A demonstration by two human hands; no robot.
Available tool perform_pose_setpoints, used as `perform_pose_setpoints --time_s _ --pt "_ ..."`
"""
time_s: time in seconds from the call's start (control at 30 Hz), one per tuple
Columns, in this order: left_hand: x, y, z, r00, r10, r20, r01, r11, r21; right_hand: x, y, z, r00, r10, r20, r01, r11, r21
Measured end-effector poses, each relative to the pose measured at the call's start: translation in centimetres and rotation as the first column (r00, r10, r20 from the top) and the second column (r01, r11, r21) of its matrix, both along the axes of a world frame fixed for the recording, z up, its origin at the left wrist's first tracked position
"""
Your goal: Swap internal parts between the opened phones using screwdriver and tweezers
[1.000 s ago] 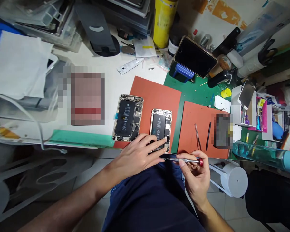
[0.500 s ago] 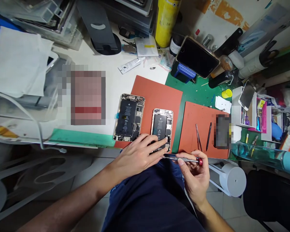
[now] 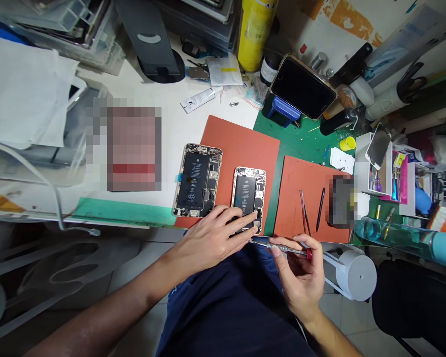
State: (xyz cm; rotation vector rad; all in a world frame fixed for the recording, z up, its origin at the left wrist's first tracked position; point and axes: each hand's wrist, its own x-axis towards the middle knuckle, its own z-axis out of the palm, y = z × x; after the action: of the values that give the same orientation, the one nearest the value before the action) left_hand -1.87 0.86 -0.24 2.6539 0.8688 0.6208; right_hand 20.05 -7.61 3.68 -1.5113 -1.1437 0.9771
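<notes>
Silver screwdriver [image 3: 278, 247], one, in right hand [image 3: 303, 280]; opened phones [image 3: 196, 179], two.

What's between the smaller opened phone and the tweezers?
From phone to tweezers, the head view shows the left orange mat, a green strip, then the right orange mat.

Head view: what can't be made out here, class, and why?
Head view:
Smaller phone: lower part, partly covered by the left hand.
Screwdriver in the right hand: tip too small to tell what it touches.
Larger phone: fine print too small to read.
Yellow canister: top cut off by the upper edge.
Pixelated dark object: too blurred to identify.
</notes>
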Motion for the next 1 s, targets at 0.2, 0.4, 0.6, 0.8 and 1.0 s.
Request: perform_pose_setpoints --time_s 0.2,0.4,0.6,0.8,1.0 --pt "0.0 0.0 0.0 1.0 -0.004 -0.01 0.004 1.0 -0.004 0.3 0.0 0.2 0.997 0.058 0.042 -0.059 0.998 0.013" --pt "-0.2 -0.1 -0.4 1.0 -0.011 0.009 0.011 1.0 -0.017 0.9 -0.5 0.8 0.976 0.029 0.214 -0.053 0.993 0.107" --pt "-0.3 -0.1 -0.9 1.0 -0.02 0.004 0.02 0.999 -0.027 1.4 -0.5 0.4 0.9 0.042 0.433 -0.16 0.958 0.24" --pt "-0.3 -0.1 -0.9 1.0 -0.023 0.0 0.023 1.0 -0.017 1.1 0.1 0.3 0.894 0.083 0.44 -0.205 0.949 0.238" --pt "-0.3 0.0 -0.8 1.0 -0.024 0.006 0.024 1.0 -0.016 0.9 0.4 0.4 0.879 0.086 0.468 -0.223 0.943 0.246"
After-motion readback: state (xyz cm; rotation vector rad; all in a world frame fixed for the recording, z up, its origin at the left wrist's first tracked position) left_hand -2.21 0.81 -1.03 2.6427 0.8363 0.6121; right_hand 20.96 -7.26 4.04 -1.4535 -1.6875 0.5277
